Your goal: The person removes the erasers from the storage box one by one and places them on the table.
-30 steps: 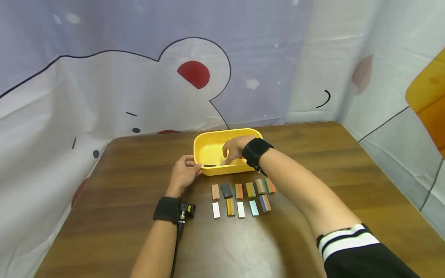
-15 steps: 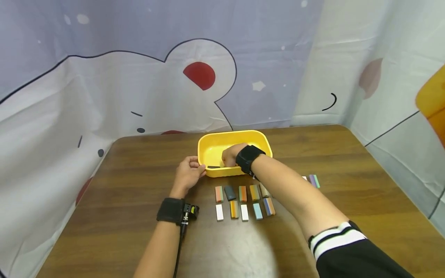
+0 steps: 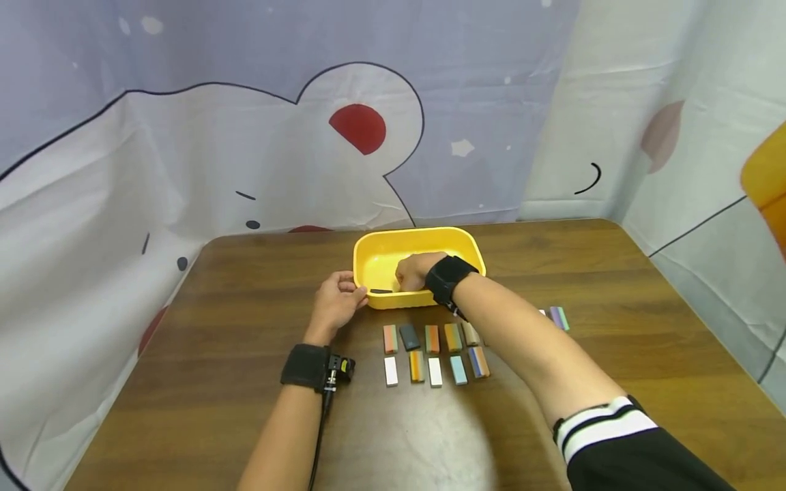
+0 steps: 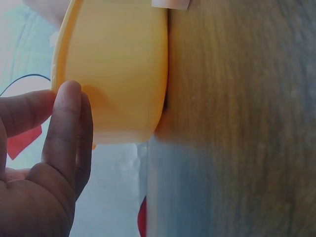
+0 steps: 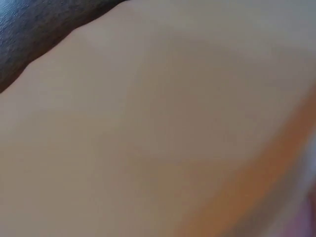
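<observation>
Reaching into the yellow tub (image 3: 457, 239) at frame centre of the head view, the right hand (image 3: 416, 271) sits low inside it, knuckles up, fingers curled down toward the floor of the tub. Can't tell if it's pinching anything: the fingertips are hidden behind the hand, and the right wrist view is only a blurred yellow-orange surface. A small dark piece (image 3: 381, 291) lies in the tub just left of that hand, near the front wall.

Left hand (image 3: 335, 303) is on the tub's left front corner, outside the wall. The left wrist view shows its fingers (image 4: 66, 123) fairly straight, laid against the rim and outer wall, not wrapped round it. The hands are apart, the tub's left wall between them.

Tub stands on the brown wooden table (image 3: 245, 354), near its far edge.

Below the tub, centre frame: two rows of small coloured blocks (image 3: 432, 353) laid side by side, partly covered by the right forearm on the right end. Further right, apart from the rows, a purple-green block (image 3: 559, 318). Printed cloth backdrop (image 3: 184, 150) fills the upper frame.
</observation>
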